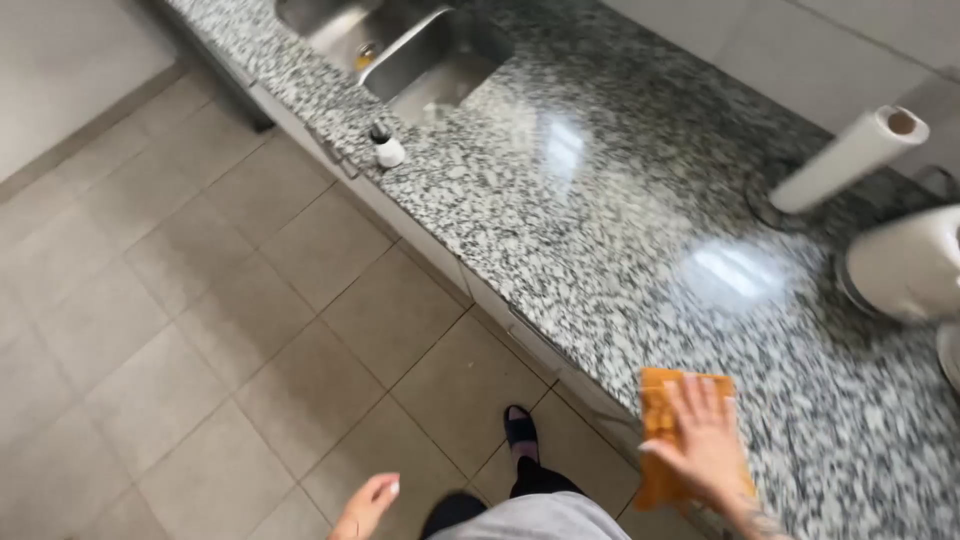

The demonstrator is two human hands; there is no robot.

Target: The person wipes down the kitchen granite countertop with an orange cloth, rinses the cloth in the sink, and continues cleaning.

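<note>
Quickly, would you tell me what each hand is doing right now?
Left hand: loosely curled, holding nothing, hanging over the floor.
Right hand: open, pressed flat on the orange cloth at the counter edge.

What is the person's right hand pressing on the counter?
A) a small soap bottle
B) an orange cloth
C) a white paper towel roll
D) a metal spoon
B: the right hand lies flat, fingers spread, on an orange cloth at the front edge of the speckled granite counter, while the paper towel roll and the small bottle stand apart from it.
</note>
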